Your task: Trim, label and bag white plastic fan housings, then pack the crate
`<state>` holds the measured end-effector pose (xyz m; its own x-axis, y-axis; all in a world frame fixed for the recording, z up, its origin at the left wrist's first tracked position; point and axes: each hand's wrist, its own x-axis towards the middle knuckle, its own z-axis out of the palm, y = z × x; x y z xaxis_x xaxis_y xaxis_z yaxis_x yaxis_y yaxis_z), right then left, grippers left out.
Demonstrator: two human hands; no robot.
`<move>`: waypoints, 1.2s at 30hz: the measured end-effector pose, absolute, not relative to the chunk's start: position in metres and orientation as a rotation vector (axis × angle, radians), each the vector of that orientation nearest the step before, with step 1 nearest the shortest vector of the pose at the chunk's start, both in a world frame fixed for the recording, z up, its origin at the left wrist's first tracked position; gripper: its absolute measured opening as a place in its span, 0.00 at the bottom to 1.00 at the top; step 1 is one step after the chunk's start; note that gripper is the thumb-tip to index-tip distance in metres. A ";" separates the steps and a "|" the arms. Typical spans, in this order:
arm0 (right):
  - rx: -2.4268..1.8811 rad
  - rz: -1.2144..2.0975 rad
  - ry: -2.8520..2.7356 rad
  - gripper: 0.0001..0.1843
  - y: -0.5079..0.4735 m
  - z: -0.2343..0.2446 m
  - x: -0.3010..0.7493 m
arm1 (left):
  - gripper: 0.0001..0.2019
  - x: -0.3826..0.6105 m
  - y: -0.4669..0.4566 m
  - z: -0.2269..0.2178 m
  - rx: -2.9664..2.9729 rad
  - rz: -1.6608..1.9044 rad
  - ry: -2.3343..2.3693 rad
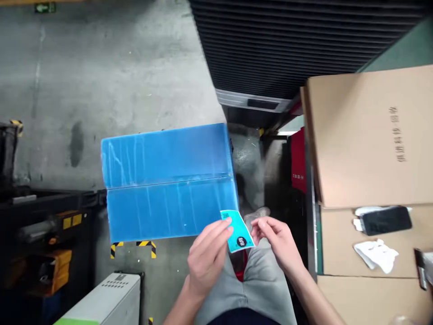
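My left hand (209, 255) pinches a turquoise label (237, 229) with a black round mark and dark print, holding it by its left side. At the label's right edge, my right hand (272, 237) has its thumb and fingertips closed together. Part of that edge is hidden by the fingers, so whether a backing is lifting there cannot be made out. Just beyond both hands is a blue box (169, 180) with two top panels meeting along a middle seam.
On the right, brown cardboard (358, 135) covers a bench, with a black phone (386, 220) and crumpled white paper (377, 255) on it. A black ribbed cover (287, 45) stands ahead. A grey-white machine (104, 300) is at lower left, near black-and-yellow floor marks (146, 244).
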<state>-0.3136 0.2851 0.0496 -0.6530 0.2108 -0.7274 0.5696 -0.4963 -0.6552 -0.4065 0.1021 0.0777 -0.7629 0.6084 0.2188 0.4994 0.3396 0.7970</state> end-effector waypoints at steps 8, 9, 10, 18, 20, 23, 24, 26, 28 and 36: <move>1.214 -1.871 1.808 0.25 0.156 -0.014 -0.414 | 0.24 -0.487 -0.082 0.093 0.747 1.172 2.993; 1.162 -1.829 1.872 0.25 0.143 -0.016 -0.424 | 0.23 -0.488 -0.096 0.099 0.708 1.171 3.045; 1.101 -1.779 1.948 0.24 0.131 -0.018 -0.433 | 0.23 -0.488 -0.108 0.104 0.660 1.177 3.093; 0.413 -1.272 2.527 0.24 0.085 -0.038 -0.475 | 0.22 -0.461 -0.169 0.127 0.213 1.071 3.411; 0.268 -1.150 2.592 0.26 0.079 -0.042 -0.478 | 0.21 -0.455 -0.183 0.129 0.087 1.081 3.456; 0.106 -0.959 2.650 0.34 0.070 -0.047 -0.477 | 0.20 -0.450 -0.211 0.123 -0.117 1.132 3.429; 0.066 -0.891 2.661 0.36 0.067 -0.049 -0.476 | 0.19 -0.449 -0.223 0.118 -0.206 1.124 3.400; 0.014 -0.750 2.675 0.39 0.060 -0.053 -0.477 | 0.15 -0.448 -0.256 0.100 -0.403 1.059 3.340; 0.008 -0.608 2.678 0.40 0.053 -0.055 -0.479 | 0.10 -0.447 -0.299 0.072 -0.603 0.962 3.282; 0.276 -0.199 2.652 0.39 0.011 -0.036 -0.496 | 0.09 -0.472 -0.427 -0.069 -0.928 0.890 2.785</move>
